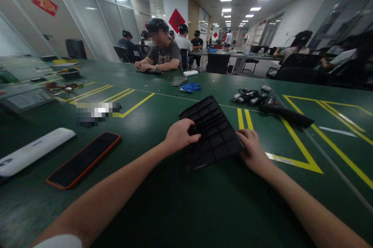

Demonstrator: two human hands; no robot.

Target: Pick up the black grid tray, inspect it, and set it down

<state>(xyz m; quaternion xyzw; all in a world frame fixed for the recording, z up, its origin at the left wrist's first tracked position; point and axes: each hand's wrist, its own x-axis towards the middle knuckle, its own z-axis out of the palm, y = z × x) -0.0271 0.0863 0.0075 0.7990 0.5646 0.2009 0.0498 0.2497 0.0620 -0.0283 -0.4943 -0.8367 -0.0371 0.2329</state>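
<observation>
A black plastic tray (pixel 214 137) divided into square compartments is held tilted above the green table. At its left side is my left hand (pixel 181 136), closed, with thumb and fingers over the tray's edge. Whether a small dark piece also sits between those fingertips, I cannot tell. My right hand (pixel 253 151) grips the lower right corner, its fingers partly hidden by the tray. Dark shadow hides details inside the compartments.
An orange-cased phone (pixel 84 159) and a long white device (pixel 36 151) lie to the left. Beyond the tray are blue gloves (pixel 190 87). Cabled metal cylinders (pixel 251 96) and a black tool-like object (pixel 287 115) lie to the right. A co-worker (pixel 164 54) sits across the table (pixel 163 209).
</observation>
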